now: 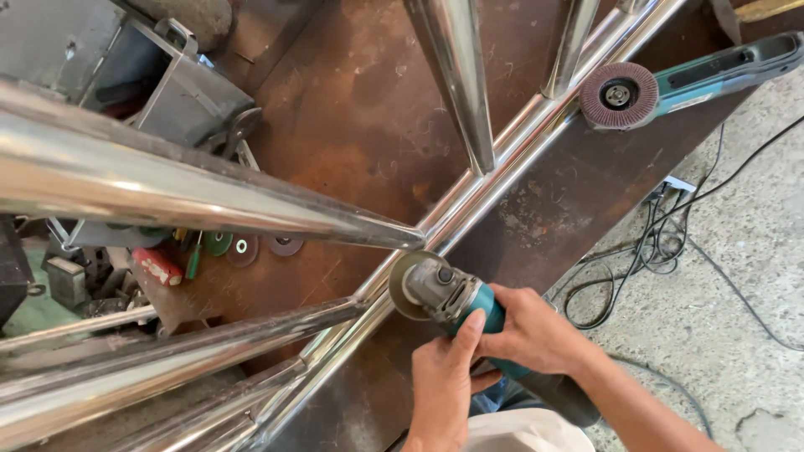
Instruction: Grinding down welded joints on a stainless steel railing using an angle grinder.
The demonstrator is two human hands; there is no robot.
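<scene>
Both my hands grip a teal angle grinder (456,297) near the lower middle of the view. My left hand (442,387) wraps its body from below, thumb up along the housing. My right hand (532,332) holds the rear of the body. The grinder's disc (408,285) is against a shiny steel rail (502,159), right at the joint where a steel tube (167,188) meets it. The rail belongs to a polished tube frame lying on a rusty brown steel worktable (352,109).
A second teal grinder with a reddish flap disc (621,94) lies on the table at upper right. Black cables (653,251) trail over the concrete floor at right. Spare discs (243,248), tools and a grey metal box (167,84) crowd the left side.
</scene>
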